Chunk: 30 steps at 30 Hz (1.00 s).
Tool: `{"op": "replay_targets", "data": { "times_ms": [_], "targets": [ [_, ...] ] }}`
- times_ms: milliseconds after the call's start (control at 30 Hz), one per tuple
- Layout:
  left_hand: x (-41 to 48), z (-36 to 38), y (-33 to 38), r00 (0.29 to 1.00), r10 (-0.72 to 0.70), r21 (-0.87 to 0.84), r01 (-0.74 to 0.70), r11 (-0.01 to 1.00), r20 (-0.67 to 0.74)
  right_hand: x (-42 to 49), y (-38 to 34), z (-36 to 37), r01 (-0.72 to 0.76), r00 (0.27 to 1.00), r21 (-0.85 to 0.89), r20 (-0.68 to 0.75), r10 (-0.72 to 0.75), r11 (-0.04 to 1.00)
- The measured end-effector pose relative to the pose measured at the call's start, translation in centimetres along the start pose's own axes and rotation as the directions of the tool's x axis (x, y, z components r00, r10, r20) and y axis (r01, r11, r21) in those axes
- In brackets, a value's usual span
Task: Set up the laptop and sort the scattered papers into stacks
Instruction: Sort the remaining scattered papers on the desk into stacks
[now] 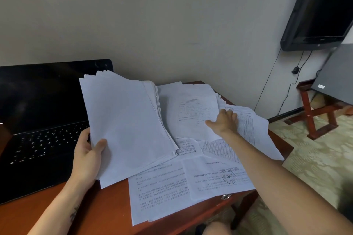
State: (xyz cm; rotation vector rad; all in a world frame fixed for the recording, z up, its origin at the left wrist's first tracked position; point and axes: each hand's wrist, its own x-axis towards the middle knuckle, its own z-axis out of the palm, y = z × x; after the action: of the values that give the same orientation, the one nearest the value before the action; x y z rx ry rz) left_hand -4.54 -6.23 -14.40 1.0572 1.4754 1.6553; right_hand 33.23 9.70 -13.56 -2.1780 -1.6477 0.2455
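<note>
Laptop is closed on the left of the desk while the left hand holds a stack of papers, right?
No: the head view shows the laptop open, screen upright and keyboard showing. It is on the left of the desk, and the left hand holds the stack of papers.

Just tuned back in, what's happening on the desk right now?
A person is partway through sorting papers. The left hand grips a stack of sheets, blank side up, raised over the right edge of the open laptop, whose screen is dark. The right hand reaches across to a printed form sheet farther back on the desk; whether it pinches it is unclear. Other printed pages, among them a stamped page, lie scattered on the desk.
</note>
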Motion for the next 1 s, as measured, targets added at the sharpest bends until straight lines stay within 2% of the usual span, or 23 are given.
{"op": "replay_targets", "data": {
  "times_ms": [67, 167, 367, 433, 500, 600, 700, 767, 900, 1000],
  "targets": [
    [0.1, -0.3, -0.2, 1.0, 0.003, -0.007, -0.003, 1.0, -0.002, 0.5, 0.1, -0.3, 0.006, 0.997, -0.073, 0.072, -0.001, 0.997],
    [0.3, -0.6, -0.4, 1.0, 0.003, -0.003, -0.003, 1.0, 0.001, 1.2, 0.6, -0.4, 0.018, 0.989, -0.075, 0.15, -0.007, 0.997],
    [0.5, -0.6, -0.7, 1.0, -0.013, 0.004, 0.013, 1.0, 0.013, 1.4, 0.5, -0.4, 0.041, 0.999, -0.144, 0.039, -0.036, 0.989],
    [0.5, -0.6, -0.7, 1.0, -0.011, 0.005, 0.011, 1.0, 0.016, 1.5, 0.3, -0.5, 0.026, 0.999, -0.072, 0.026, -0.024, 0.997],
    [0.5, -0.6, -0.7, 1.0, -0.007, 0.013, 0.007, 1.0, 0.019, 1.6, 0.5, -0.3, 0.036, 0.999, 0.147, 0.028, -0.041, 0.988],
    [0.6, -0.6, -0.8, 1.0, -0.014, 0.006, 0.014, 1.0, 0.015, 0.9, 0.6, -0.3, -0.011, 0.999, 0.544, 0.04, -0.014, 0.839],
    [0.5, -0.6, -0.9, 1.0, -0.014, 0.013, 0.013, 1.0, 0.018, 0.7, 1.5, -0.2, -0.102, 0.995, 0.727, 0.071, 0.073, 0.679],
    [0.3, -0.6, -0.9, 1.0, -0.011, 0.022, 0.011, 1.0, 0.017, 0.4, 2.4, -0.5, -0.131, 0.991, 0.741, 0.08, 0.107, 0.659],
    [-0.1, -0.6, -0.7, 1.0, -0.015, 0.034, 0.015, 0.999, 0.024, -0.5, 4.9, -1.5, -0.099, 0.995, 0.659, 0.045, 0.093, 0.745],
    [-0.4, -0.6, -0.5, 0.999, -0.024, 0.029, 0.023, 0.999, 0.03, -0.9, 7.1, -2.2, -0.116, 0.993, 0.578, 0.094, 0.075, 0.808]
  ]
}}
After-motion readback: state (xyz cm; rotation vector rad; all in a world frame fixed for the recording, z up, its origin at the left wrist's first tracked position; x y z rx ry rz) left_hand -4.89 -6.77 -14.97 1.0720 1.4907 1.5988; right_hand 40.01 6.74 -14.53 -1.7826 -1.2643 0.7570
